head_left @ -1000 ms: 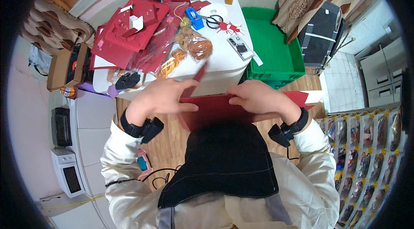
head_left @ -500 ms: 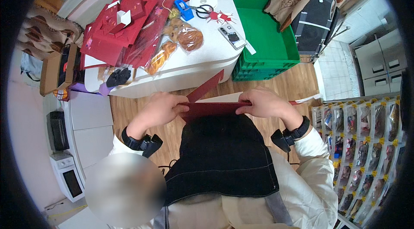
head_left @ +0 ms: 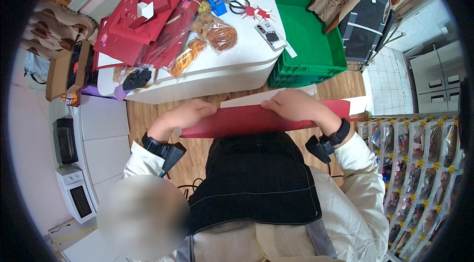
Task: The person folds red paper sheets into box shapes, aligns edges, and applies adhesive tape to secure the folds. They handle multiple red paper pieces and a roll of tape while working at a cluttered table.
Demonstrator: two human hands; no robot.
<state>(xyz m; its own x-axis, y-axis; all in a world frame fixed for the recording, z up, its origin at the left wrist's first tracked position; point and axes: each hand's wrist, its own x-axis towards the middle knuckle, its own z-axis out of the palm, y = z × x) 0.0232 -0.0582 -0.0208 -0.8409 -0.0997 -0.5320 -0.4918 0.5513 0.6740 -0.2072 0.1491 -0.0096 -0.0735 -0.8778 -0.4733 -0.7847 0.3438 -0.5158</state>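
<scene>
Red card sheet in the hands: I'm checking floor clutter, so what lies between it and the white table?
In the head view, only bare wooden floor lies between the red card sheet, held by both hands, and the white table.

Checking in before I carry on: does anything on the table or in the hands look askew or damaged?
The red card sheet held by both hands lies flat and looks undamaged. On the white table, the red card pieces are heaped unevenly, and a phone lies close to the table's edge.
</scene>
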